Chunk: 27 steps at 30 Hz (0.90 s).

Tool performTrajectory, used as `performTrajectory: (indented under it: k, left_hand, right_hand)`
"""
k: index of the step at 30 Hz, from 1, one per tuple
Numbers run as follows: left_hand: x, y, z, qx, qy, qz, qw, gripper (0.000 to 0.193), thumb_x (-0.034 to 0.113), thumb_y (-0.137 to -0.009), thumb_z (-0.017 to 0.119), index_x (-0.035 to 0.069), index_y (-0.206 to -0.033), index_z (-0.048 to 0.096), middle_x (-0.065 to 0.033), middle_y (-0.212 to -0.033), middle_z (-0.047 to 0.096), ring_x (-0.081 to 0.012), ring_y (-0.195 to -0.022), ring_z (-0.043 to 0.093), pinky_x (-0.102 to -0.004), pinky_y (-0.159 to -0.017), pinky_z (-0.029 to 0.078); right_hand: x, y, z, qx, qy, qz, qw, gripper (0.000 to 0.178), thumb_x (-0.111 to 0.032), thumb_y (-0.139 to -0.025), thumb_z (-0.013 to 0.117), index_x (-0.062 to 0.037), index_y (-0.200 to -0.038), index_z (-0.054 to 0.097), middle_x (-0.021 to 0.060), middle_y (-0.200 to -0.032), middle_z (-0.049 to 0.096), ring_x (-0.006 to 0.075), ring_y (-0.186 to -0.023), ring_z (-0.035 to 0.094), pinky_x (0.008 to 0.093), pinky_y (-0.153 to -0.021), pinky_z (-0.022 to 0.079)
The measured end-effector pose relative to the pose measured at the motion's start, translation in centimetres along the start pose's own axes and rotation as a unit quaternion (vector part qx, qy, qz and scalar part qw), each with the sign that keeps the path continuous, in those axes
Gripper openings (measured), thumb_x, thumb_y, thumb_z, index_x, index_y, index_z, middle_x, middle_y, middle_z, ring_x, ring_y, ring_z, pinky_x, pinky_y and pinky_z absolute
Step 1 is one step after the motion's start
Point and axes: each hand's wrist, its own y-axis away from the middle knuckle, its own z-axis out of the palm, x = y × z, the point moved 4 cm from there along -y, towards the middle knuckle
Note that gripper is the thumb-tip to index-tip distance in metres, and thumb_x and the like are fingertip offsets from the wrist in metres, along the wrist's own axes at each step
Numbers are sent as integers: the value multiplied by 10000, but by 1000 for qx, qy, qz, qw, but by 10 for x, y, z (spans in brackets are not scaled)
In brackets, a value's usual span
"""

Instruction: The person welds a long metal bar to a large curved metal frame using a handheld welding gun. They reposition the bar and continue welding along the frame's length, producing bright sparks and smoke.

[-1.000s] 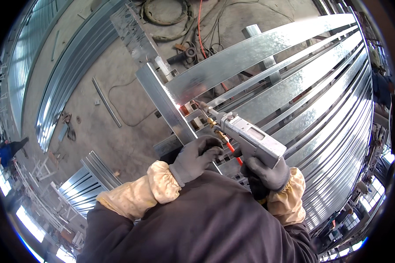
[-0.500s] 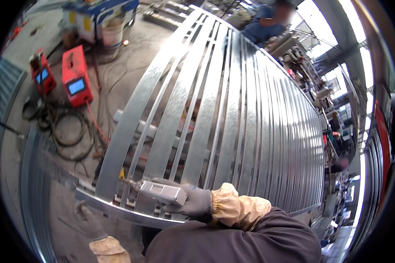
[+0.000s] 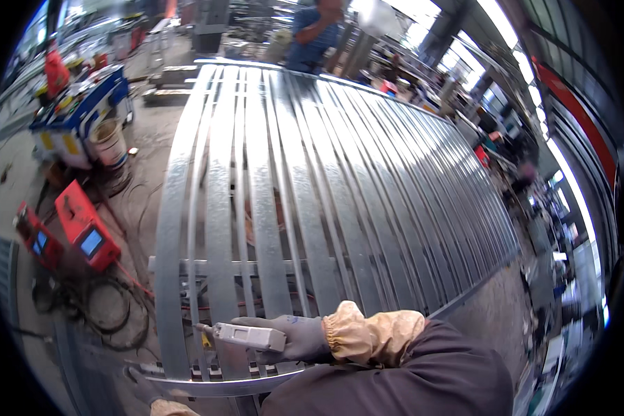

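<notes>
My right hand [image 3: 299,338], in a grey glove and tan cuff, is closed around a grey box-shaped handheld tool [image 3: 249,337] with a narrow metal nozzle. Its tip points left, just above the near end of a large metal frame of parallel slats [image 3: 220,277]. A small yellow piece shows beside the tip. At the lower left, my gloved left hand [image 3: 140,385] is by the near rail [image 3: 215,386] of the frame. Motion smears its fingers, so their grip does not show; below it a tan cuff [image 3: 172,408] is partly cut off.
Two red machines with lit screens [image 3: 90,229] stand on the floor at left, with coiled cables [image 3: 107,305] nearby. Behind them are a bucket [image 3: 109,142] and a blue-and-white cart [image 3: 62,139]. A person in blue [image 3: 313,35] is beyond the frame's far end.
My view has turned upward and to the right, showing more of the workshop's far side. My left hand now appears lower and more blurred. The tool stays in my right hand.
</notes>
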Motion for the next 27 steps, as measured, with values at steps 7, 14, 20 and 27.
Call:
performTrajectory:
  k: [7, 14, 20, 27]
  left_hand:
    - [-66, -47, -8, 76, -8, 271, 959, 304, 264, -959, 647, -13, -1080, 675, -234, -1015, 676, -369, -921, 628, -453, -819, 518]
    - [9, -5, 1, 39, -86, 291, 952, 352, 264, -953, 562, -39, -1089, 679, -273, -1108, 678, -365, -1018, 652, -444, -904, 508]
    - [39, -3, 45, -6, -86, 332, 939, 352, 263, -954, 565, -40, -1092, 680, -269, -1104, 681, -364, -1015, 653, -443, -903, 510]
    - [55, -2, 66, -30, -94, 346, 933, 352, 262, -955, 567, -41, -1095, 681, -265, -1098, 683, -363, -1012, 655, -441, -901, 513]
  right_hand:
    - [-35, 31, -22, 61, 50, -50, 996, 817, -229, -881, 705, -118, -1554, 256, 170, -1102, 651, 327, -1006, 663, 400, -845, 507]
    - [-56, 83, -45, 125, 50, -38, 990, 833, -250, -849, 723, -124, -1536, 271, 174, -1136, 640, 340, -1037, 655, 417, -859, 507]
    - [-47, 119, -60, 174, 46, -24, 983, 836, -270, -864, 727, -155, -1544, 254, 167, -1208, 627, 341, -1098, 646, 435, -915, 502]
    - [-55, 154, -67, 273, 91, -83, 954, 768, -183, -898, 701, -162, -1544, 286, 121, -1294, 595, 272, -1171, 626, 386, -966, 520]
